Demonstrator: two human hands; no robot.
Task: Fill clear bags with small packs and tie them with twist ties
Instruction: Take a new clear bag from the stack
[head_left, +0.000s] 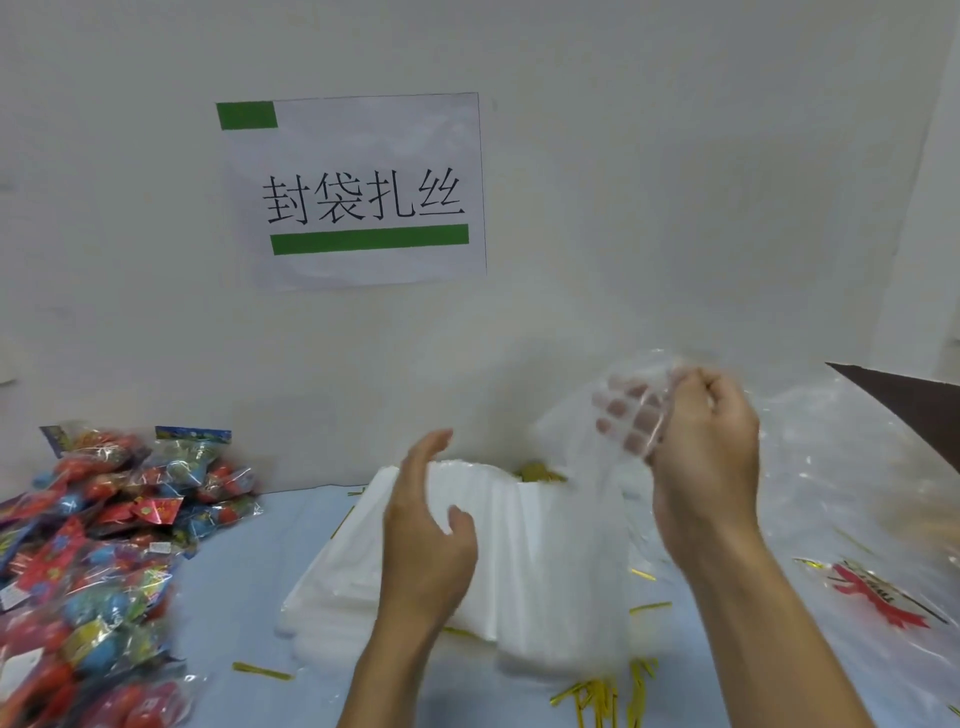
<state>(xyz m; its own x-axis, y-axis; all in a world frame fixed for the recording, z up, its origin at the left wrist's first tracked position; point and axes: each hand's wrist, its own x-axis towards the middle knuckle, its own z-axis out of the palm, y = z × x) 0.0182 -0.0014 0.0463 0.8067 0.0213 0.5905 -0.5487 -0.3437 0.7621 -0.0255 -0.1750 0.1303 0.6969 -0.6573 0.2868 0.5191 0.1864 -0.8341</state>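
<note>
Small packs (98, 545) are lying heaped at the far left of the pale blue table (234, 597), crinkly red-and-blue wrappers piled within easy reach for filling. Just right of them, the left hand (426, 540) is hovering with relaxed, uncurled fingers, grasping nothing, close over the stack of clear bags (519, 571), probably ready to steady it. That stack is sitting flat at centre, milky and smooth, its layers fanning slightly. Gold twist ties (602, 696) are lying scattered around and under its near edge, thin and shiny. Further right, the right hand (701, 457) is pinching a single clear bag (597, 431) and lifting it off the stack; fingertips (618, 408) are showing through the thin film, apparently rubbing its mouth open. Glossy plastic sheeting (857, 467) is lying crumpled at far right.
</note>
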